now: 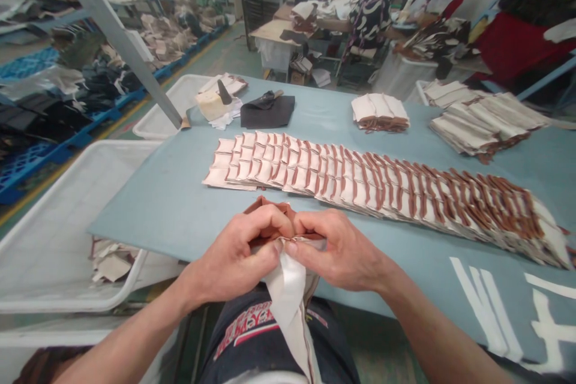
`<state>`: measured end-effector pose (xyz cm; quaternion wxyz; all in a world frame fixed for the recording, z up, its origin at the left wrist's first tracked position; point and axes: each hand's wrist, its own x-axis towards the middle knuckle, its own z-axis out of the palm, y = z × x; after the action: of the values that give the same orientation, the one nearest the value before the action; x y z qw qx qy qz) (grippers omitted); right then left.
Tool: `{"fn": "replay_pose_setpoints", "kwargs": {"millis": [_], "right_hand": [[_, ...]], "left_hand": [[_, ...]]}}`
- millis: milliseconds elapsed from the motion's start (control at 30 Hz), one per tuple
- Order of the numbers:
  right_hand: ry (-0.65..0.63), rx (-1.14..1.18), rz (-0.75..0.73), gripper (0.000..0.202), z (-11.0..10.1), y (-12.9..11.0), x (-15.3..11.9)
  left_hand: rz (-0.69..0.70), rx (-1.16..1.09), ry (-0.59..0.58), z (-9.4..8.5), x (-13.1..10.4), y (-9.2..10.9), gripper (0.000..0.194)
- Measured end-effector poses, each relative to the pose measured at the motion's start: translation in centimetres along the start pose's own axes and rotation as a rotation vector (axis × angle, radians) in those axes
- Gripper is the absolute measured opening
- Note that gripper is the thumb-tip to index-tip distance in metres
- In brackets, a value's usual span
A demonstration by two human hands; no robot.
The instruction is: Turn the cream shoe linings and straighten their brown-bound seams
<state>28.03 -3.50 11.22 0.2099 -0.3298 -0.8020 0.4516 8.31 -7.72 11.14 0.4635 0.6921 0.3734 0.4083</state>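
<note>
A brown and off-white fabric piece [290,288] hangs over my lap from the near edge of the blue-grey table. Its upper edge is pinched between the thumb and fingers of my left hand [243,252]. Beside it, my right hand [342,249] grips the same edge, the two thumbs almost touching. Brown material shows behind the fingers, and the pale side hangs down. Just beyond both hands lies a long overlapping row of off-white and brown pieces [333,177].
White strips [486,306] lie at the table's right. Farther back are a black cloth [267,111], a small stack [380,111] and a larger pile [486,120]. White bins [76,162] stand left, near a slanted metal post [117,36]. A person [369,18] sits beyond.
</note>
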Motion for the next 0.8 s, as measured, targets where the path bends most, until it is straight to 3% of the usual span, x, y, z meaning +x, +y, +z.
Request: {"fn": "replay_pose_setpoints", "kwargs": {"millis": [167, 300, 400, 500, 633, 800], "right_hand": [[0.004, 0.258, 0.034, 0.020, 0.7, 0.5, -0.2], [0.089, 0.352, 0.067, 0.019, 1.6, 1.0, -0.4], [0.120, 0.313, 0.036, 0.019, 1.8, 1.1, -0.6], [0.120, 0.180, -0.001, 0.017, 1.5, 0.9, -0.7], [0.107, -0.013, -0.086, 0.015, 1.1, 0.8, -0.8], [0.107, -0.041, -0.082, 0.013, 1.3, 0.7, -0.3]], "left_hand": [[0.160, 0.099, 0.102, 0.8, -0.6, -1.1, 0.017], [0.061, -0.041, 0.161, 1.9, -1.1, -2.1, 0.008], [-0.149, -0.166, 0.169, 2.2, -1.4, -2.3, 0.011], [-0.255, -0.130, 0.120, 1.8, -1.3, -1.6, 0.013], [-0.262, -0.028, 0.093, 1.1, -1.1, -0.4, 0.006], [-0.186, 0.064, 0.138, 1.0, -1.1, -0.4, 0.005]]}}
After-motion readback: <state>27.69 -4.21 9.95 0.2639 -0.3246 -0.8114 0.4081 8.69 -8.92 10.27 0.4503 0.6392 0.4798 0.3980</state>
